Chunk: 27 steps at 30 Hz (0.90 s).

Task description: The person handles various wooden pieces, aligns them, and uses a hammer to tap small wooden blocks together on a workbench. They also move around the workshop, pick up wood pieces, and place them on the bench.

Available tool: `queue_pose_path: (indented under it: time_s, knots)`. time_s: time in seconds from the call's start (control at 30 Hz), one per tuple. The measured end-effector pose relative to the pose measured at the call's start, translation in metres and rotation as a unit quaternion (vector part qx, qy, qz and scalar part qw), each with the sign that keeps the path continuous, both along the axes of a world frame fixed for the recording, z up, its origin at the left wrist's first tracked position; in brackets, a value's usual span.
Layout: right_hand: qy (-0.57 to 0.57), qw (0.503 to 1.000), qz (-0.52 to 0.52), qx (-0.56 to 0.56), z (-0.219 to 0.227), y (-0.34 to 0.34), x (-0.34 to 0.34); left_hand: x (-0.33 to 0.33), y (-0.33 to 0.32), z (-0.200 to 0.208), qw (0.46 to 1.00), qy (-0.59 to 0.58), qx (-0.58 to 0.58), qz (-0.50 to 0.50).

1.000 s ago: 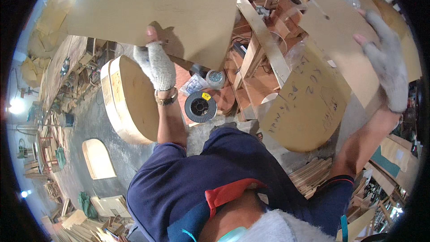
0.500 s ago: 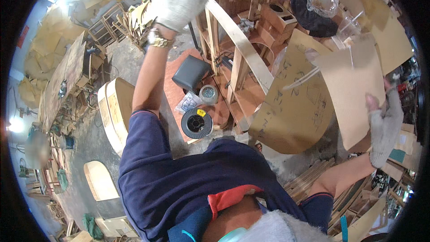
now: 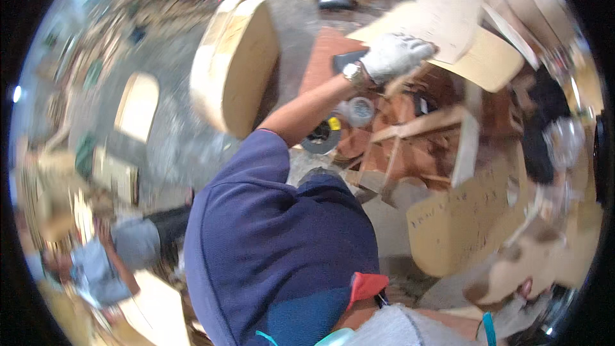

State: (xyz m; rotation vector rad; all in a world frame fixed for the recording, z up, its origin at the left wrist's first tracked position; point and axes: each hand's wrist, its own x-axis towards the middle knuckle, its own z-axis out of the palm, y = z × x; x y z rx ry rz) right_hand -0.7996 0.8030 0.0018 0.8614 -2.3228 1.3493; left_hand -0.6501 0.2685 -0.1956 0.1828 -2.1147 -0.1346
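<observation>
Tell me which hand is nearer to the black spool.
Left. The left hand is above and right of the black spool in the picture; the right hand is much farther off, lower right.

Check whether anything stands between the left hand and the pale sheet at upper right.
Nothing visible does: the left hand overlaps the lower left edge of the pale sheet in this view. Blur hides whether it grips.
</observation>
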Motion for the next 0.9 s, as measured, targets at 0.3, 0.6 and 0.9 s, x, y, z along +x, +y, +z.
queue_pose_path:
  time_s: [0.3, 0.6, 0.9]
  knots:
    - [0.201, 0.976, -0.043, 0.067, 0.016, -0.082, -0.021, 0.214, -0.037, -0.017, 0.869, 0.199, 0.318, 0.322]
    - [0.210, 0.966, -0.105, 0.110, 0.041, -0.127, -0.023, 0.410, -0.123, -0.003, 0.879, 0.176, 0.189, 0.402]
    - [0.213, 0.972, -0.073, 0.070, 0.038, -0.142, -0.008, 0.312, -0.124, -0.051, 0.934, -0.107, 0.036, 0.339]
